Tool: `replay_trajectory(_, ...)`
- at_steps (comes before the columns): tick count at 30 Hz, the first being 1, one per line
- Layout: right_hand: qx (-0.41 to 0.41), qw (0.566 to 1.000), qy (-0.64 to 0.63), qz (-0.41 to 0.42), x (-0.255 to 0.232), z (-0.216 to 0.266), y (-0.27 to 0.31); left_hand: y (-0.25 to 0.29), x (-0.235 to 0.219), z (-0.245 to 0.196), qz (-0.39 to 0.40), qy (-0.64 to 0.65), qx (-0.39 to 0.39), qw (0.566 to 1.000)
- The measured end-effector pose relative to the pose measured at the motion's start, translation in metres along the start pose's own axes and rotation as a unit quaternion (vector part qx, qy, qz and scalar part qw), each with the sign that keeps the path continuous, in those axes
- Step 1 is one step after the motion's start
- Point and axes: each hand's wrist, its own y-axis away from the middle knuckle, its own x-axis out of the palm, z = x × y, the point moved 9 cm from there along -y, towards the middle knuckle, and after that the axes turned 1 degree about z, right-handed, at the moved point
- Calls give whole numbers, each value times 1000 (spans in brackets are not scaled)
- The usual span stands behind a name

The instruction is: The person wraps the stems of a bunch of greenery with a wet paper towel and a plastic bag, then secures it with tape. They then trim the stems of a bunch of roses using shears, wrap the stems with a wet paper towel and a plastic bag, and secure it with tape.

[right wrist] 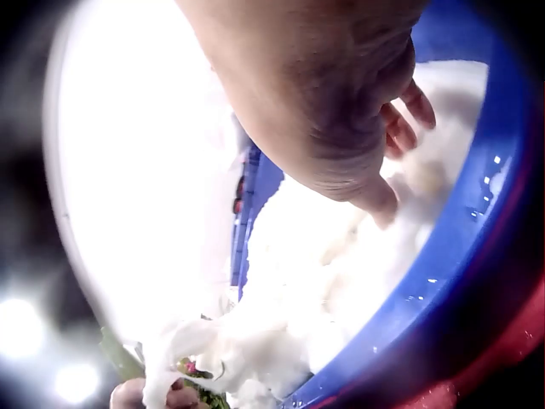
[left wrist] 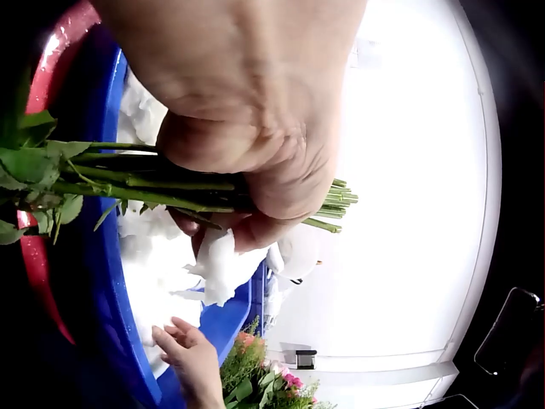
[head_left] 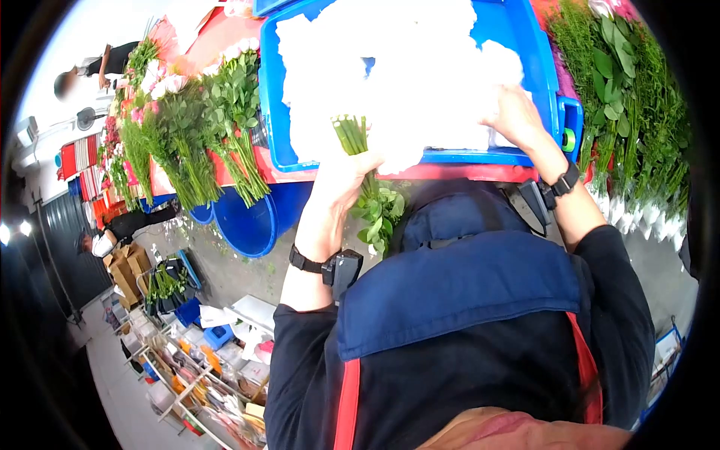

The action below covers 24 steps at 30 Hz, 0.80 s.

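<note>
My left hand (head_left: 350,176) grips a bunch of green stems (left wrist: 145,181), cut ends up and leaves (head_left: 381,212) hanging below. From under that hand's fingers hangs a piece of wet white cotton-like material (left wrist: 219,268). More of the white material (right wrist: 289,256) fills a blue bin (head_left: 276,124) in front of me, glaring too bright for detail in the head view. At the bin's right side my right hand (head_left: 517,118) reaches down to this material, its thumb and fingers (right wrist: 398,132) spread apart and touching it.
Flower bundles (head_left: 234,90) lie left of the bin on a red-covered table (head_left: 204,49), and leafy bundles (head_left: 622,97) lie right. Blue buckets (head_left: 247,221) stand below. Other people (head_left: 112,64) work at the far left, by a cluttered rack (head_left: 199,375).
</note>
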Motion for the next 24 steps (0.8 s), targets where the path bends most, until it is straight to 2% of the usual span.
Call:
replay_trajectory(1,-65,994,2,-87,-18,20,5,0,3,-1,6,1,3,1000)
replay_trajectory(2,-53,988,-137,-39,-3,22,-2,-2,5,0,14,4,9,1000)
replay_trajectory(3,-38,961,-273,10,20,26,-8,-4,6,4,23,7,13,1000)
replay_trajectory(4,-21,913,-403,58,35,33,-12,-6,10,6,34,9,17,999)
replay_trajectory(5,-6,878,-459,134,47,50,-9,-4,21,1,57,20,5,998)
replay_trajectory(7,23,782,-555,281,62,90,11,-8,23,7,38,4,-18,999)
replay_trajectory(8,15,790,-555,260,54,94,12,-10,22,10,28,-4,-29,999)
replay_trajectory(10,-3,804,-551,224,43,100,12,-12,19,10,27,22,-3,999)
replay_trajectory(13,-5,763,-623,173,50,94,12,-10,16,8,11,42,3,999)
replay_trajectory(16,19,707,-674,214,57,93,14,-12,10,11,-7,33,10,999)
replay_trajectory(19,50,684,-686,243,54,95,19,-11,6,10,-27,20,23,999)
replay_trajectory(22,78,681,-708,170,56,89,18,-10,8,5,-20,3,38,999)
replay_trajectory(24,50,690,-709,138,44,85,13,-10,7,5,-10,-36,21,999)
